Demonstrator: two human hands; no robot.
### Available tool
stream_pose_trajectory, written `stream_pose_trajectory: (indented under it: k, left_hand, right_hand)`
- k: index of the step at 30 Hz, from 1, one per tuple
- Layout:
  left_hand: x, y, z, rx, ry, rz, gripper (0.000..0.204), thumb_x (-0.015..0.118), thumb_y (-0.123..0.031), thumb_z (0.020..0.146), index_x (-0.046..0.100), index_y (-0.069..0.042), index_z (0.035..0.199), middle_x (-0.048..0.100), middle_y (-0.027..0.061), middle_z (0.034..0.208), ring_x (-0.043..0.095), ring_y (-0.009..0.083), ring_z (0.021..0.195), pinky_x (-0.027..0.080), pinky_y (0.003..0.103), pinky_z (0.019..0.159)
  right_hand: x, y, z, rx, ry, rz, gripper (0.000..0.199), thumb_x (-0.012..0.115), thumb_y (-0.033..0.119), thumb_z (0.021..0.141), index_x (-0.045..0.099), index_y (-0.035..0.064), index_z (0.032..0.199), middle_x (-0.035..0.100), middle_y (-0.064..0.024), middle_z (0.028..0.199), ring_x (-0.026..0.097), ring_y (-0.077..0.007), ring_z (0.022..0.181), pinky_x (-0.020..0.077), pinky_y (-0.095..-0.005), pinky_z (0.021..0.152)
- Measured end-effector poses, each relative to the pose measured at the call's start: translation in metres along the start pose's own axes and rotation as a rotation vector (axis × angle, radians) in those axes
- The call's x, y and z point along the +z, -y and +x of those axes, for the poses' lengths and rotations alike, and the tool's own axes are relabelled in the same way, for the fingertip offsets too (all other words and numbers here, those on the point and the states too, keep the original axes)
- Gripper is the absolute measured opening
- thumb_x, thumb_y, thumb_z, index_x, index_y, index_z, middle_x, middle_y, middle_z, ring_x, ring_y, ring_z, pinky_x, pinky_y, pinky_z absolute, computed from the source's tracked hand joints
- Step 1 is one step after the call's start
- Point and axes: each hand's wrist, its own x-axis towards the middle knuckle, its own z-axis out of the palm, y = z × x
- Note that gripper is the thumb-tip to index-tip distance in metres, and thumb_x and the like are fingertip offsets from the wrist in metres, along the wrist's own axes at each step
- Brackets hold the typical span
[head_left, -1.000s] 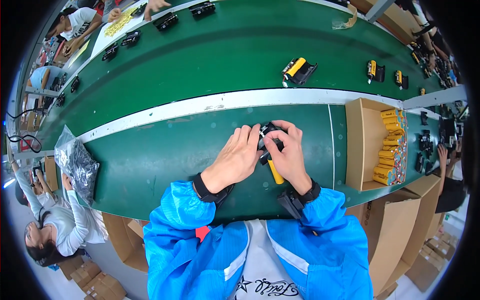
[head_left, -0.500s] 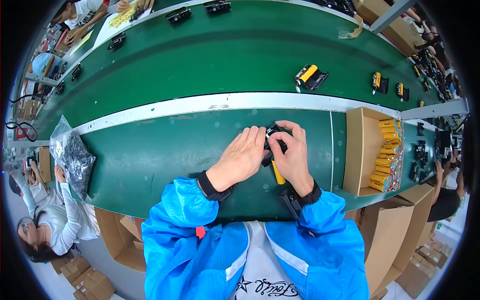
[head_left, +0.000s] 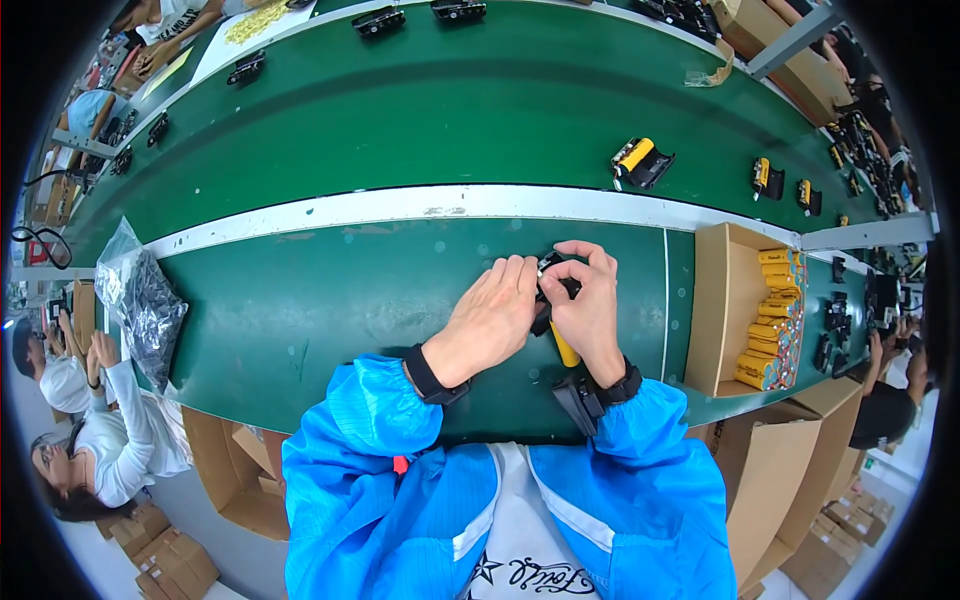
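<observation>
Item: black casing (head_left: 549,261), centre of the frame, between the hands; moulded plastic by its look, small, angular, largely covered.

Left hand (head_left: 488,315): back uppermost, fingers straight and together against the casing, apparently to steady it. Whether they grip is hidden; cannot tell.

Right hand (head_left: 588,305): narrowed, thumb and forefinger pinching at the casing, other fingers arched over its far edge. The arch probably leaves room for fine fingertip work.

Yellow cell (head_left: 565,345): smooth cylinder, slanting out below the casing beside the right palm; upper end covered, any join unseen.

Cardboard box (head_left: 707,310), right of frame: matt brown, straight-walled; holds stacked yellow cylinders (head_left: 768,325), wires along their right ends. Its place near the right hand seems chosen for easy reach.

Plastic bag (head_left: 145,310), left edge: clear, crinkled, bulging with dark pieces, presumably bagged to keep them together.

Worktop (head_left: 300,330): green, slightly glossy, scuffed; bounded above by a chipped white rail (head_left: 440,202).

Open unit (head_left: 642,163), upper right: yellow cylinder beside a curved black shell, spaced apart from similar units, perhaps to keep each separate.
</observation>
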Motion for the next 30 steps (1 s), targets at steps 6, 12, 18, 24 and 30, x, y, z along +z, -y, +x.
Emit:
stream_pose_trajectory:
  k: [6,12,18,24,30]
  left_hand:
    - [0.001,0.002,-0.006,-0.07,-0.055,-0.016,0.048,0.064,-0.012,0.086,0.047,0.013,0.123,0.054,0.0204,0.106,0.055,0.0324,0.097,0.047,0.038,0.085]
    - [0.001,-0.004,-0.002,-0.054,-0.042,0.018,0.049,0.063,-0.014,0.088,0.046,0.014,0.124,0.053,0.0203,0.105,0.054,0.0325,0.096,0.047,0.037,0.084]
    - [0.007,-0.014,-0.002,-0.095,-0.074,0.115,0.049,0.062,-0.014,0.088,0.046,0.014,0.124,0.053,0.02,0.104,0.054,0.0323,0.096,0.046,0.037,0.082]
    - [0.013,-0.017,0.005,-0.17,-0.093,0.07,0.049,0.063,-0.014,0.089,0.044,0.014,0.124,0.052,0.0223,0.104,0.054,0.0343,0.092,0.047,0.039,0.082]
    - [0.017,-0.017,0.006,-0.242,-0.111,0.019,0.048,0.064,-0.012,0.087,0.044,0.012,0.123,0.052,0.0216,0.105,0.056,0.0343,0.092,0.05,0.041,0.079]
  right_hand:
    - [-0.033,0.008,-0.029,0.487,0.096,0.247,0.011,0.077,0.007,0.076,0.07,0.0069,0.085,0.063,-0.0098,0.113,0.058,-0.024,0.091,0.0473,-0.0367,0.079]
    - [-0.061,0.004,-0.036,0.306,0.364,0.108,0.018,0.077,0.004,0.075,0.07,0.0052,0.092,0.064,-0.01,0.11,0.058,-0.021,0.078,0.0475,-0.033,0.067]
    - [-0.067,-0.002,-0.019,-0.304,0.045,-0.465,0.029,0.077,0.0,0.073,0.072,0.0042,0.101,0.064,-0.0115,0.118,0.063,-0.0241,0.089,0.0521,-0.0337,0.076]
    - [-0.046,-0.008,-0.025,-0.094,-0.066,-0.085,0.034,0.078,0.001,0.071,0.071,0.0025,0.104,0.059,-0.0183,0.13,0.064,-0.0286,0.107,0.0513,-0.0352,0.092]
    - [-0.041,-0.004,-0.021,-0.1,-0.044,0.0,0.035,0.081,0.004,0.07,0.072,0.0005,0.104,0.053,-0.0247,0.139,0.062,-0.0297,0.116,0.0512,-0.0342,0.095]
